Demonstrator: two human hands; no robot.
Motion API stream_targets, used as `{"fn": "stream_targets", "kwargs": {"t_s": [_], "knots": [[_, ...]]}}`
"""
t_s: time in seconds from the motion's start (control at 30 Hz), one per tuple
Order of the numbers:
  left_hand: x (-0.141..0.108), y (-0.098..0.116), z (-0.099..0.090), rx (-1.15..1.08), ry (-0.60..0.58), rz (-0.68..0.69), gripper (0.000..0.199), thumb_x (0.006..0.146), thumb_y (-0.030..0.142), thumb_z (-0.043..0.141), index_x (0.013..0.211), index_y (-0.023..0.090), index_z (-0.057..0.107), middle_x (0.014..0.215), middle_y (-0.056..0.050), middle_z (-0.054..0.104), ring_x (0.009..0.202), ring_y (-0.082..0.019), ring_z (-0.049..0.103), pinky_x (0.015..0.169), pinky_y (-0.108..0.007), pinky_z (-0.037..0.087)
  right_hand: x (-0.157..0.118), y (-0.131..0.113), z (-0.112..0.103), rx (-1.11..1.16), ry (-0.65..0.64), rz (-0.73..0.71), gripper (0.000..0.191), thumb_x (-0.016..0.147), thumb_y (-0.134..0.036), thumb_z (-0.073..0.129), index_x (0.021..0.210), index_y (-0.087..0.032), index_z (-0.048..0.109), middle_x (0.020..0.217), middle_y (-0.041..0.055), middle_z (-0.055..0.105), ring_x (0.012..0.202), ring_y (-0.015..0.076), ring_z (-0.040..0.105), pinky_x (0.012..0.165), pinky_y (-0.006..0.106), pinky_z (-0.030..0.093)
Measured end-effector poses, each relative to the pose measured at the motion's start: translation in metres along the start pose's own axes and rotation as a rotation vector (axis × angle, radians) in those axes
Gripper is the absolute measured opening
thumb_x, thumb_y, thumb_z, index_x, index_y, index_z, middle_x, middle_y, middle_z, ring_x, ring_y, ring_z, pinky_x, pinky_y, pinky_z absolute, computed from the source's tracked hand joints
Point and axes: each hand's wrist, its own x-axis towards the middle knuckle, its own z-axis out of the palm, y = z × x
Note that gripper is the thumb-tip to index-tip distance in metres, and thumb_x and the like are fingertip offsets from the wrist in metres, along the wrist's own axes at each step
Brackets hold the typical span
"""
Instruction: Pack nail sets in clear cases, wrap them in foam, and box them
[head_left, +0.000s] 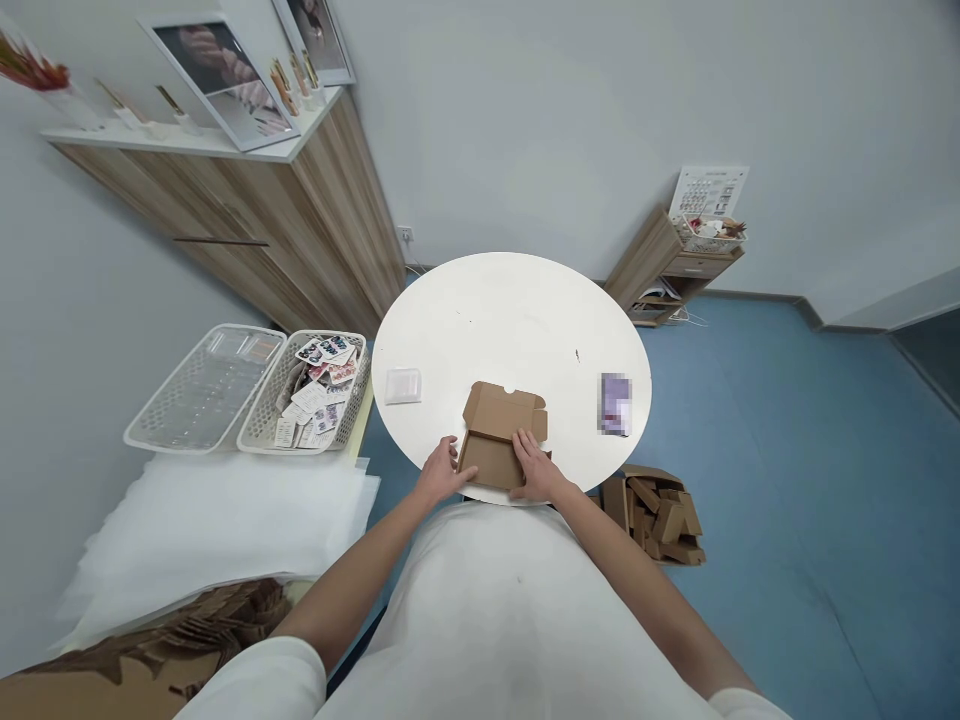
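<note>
An unfolded-lid brown cardboard box (495, 460) lies at the near edge of a round white table (517, 310), its lid flap standing away from me. At its left side, my left hand (445, 472) grips the wall, thumb over the front corner and fingers along the outside. On the right, my right hand (537, 470) holds the side wall, fingertips near the lid fold and thumb by the front edge. The box's inside shows bare cardboard. A small clear plastic case (403, 386) rests on the table at left, and a purple-and-white packet (615, 404), partly pixelated, at right.
Left of the table stand a white basket of printed cards (351, 400), a clear-lidded bin (202, 400) and stacked white foam sheets (225, 510). Flat cardboard (217, 620) fills the lower left. A carton of cardboard pieces (664, 520) sits on the floor at right.
</note>
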Motion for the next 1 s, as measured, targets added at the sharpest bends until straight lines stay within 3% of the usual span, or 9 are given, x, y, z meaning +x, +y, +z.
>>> {"fn": "stream_targets", "kwargs": {"t_s": [0.1, 0.17, 0.3, 0.43, 0.53, 0.6, 0.73, 0.87, 1.0], "knots": [[-0.001, 0.004, -0.008, 0.049, -0.109, 0.144, 0.106, 0.052, 0.048, 0.071, 0.136, 0.024, 0.01, 0.116, -0.009, 0.045, 0.089, -0.022, 0.057, 0.076, -0.033, 0.044, 0.0, 0.002, -0.002, -0.021, 0.003, -0.007, 0.121, 0.052, -0.041, 0.073, 0.139, -0.015, -0.007, 0.147, 0.0108, -0.005, 0.134, 0.025, -0.007, 0.106, 0.039, 0.014], [0.005, 0.011, -0.012, 0.169, -0.189, 0.17, 0.119, 0.044, 0.045, 0.076, 0.137, 0.028, 0.004, 0.118, -0.009, 0.043, 0.094, -0.027, 0.055, 0.075, -0.034, 0.043, -0.001, 0.001, -0.004, -0.048, -0.01, -0.007, 0.12, 0.053, -0.041, 0.072, 0.139, -0.015, -0.007, 0.147, 0.0105, -0.004, 0.134, 0.0248, -0.006, 0.105, 0.04, 0.015], [0.019, 0.024, -0.012, 0.339, -0.275, 0.118, 0.12, 0.041, 0.038, 0.078, 0.137, 0.027, 0.007, 0.117, -0.01, 0.043, 0.099, -0.03, 0.053, 0.076, -0.033, 0.043, -0.005, -0.003, -0.006, -0.128, -0.006, 0.029, 0.114, 0.057, -0.041, 0.069, 0.139, -0.021, -0.009, 0.147, 0.0083, -0.003, 0.134, 0.0244, -0.006, 0.105, 0.045, 0.012], [0.022, 0.029, -0.008, 0.349, -0.282, 0.066, 0.116, 0.044, 0.038, 0.077, 0.137, 0.028, 0.007, 0.119, -0.01, 0.042, 0.1, -0.029, 0.054, 0.077, -0.032, 0.042, -0.02, 0.002, 0.001, -0.153, 0.195, 0.129, 0.111, 0.059, -0.041, 0.069, 0.139, -0.023, -0.007, 0.147, 0.0075, -0.007, 0.133, 0.0254, -0.012, 0.105, 0.048, -0.001], [0.019, 0.028, -0.006, 0.325, -0.259, 0.033, 0.115, 0.045, 0.039, 0.076, 0.136, 0.028, 0.008, 0.118, -0.01, 0.043, 0.098, -0.028, 0.055, 0.075, -0.031, 0.043, -0.037, 0.019, 0.01, 0.054, 0.288, 0.34, 0.106, 0.064, -0.049, 0.061, 0.138, -0.017, -0.008, 0.146, 0.0119, -0.01, 0.134, 0.0265, -0.008, 0.105, 0.047, 0.009], [0.019, 0.028, -0.005, 0.311, -0.241, 0.029, 0.114, 0.044, 0.039, 0.076, 0.136, 0.027, 0.01, 0.117, -0.011, 0.044, 0.097, -0.029, 0.055, 0.074, -0.031, 0.043, -0.048, 0.032, 0.016, 0.251, 0.249, 0.403, 0.101, 0.07, -0.053, 0.052, 0.138, -0.012, -0.01, 0.147, 0.0145, -0.001, 0.135, 0.0231, 0.001, 0.105, 0.041, 0.017], [0.02, 0.03, -0.004, 0.301, -0.218, 0.012, 0.113, 0.042, 0.039, 0.078, 0.135, 0.025, 0.015, 0.116, -0.012, 0.045, 0.096, -0.03, 0.056, 0.073, -0.031, 0.043, -0.059, 0.046, 0.02, 0.535, 0.211, 0.378, 0.087, 0.073, -0.053, 0.048, 0.139, -0.015, 0.007, 0.143, 0.0125, 0.024, 0.13, 0.0218, 0.024, 0.102, 0.037, 0.026], [0.02, 0.033, -0.003, 0.305, -0.218, 0.003, 0.112, 0.04, 0.037, 0.079, 0.134, 0.025, 0.018, 0.115, -0.012, 0.046, 0.096, -0.03, 0.056, 0.074, -0.031, 0.043, -0.057, 0.039, 0.014, 0.801, 0.166, 0.371, 0.065, 0.081, -0.052, 0.035, 0.137, -0.021, 0.021, 0.129, 0.0103, 0.045, 0.114, 0.0196, 0.048, 0.084, 0.034, 0.042], [0.019, 0.033, -0.004, 0.305, -0.238, 0.03, 0.114, 0.041, 0.037, 0.078, 0.134, 0.024, 0.016, 0.116, -0.012, 0.046, 0.098, -0.031, 0.055, 0.074, -0.031, 0.043, -0.051, 0.025, 0.007, 0.859, 0.165, 0.374, 0.052, 0.081, -0.052, 0.038, 0.123, -0.021, 0.046, 0.108, 0.0064, 0.06, 0.095, 0.0179, 0.058, 0.073, 0.03, 0.045]]}}
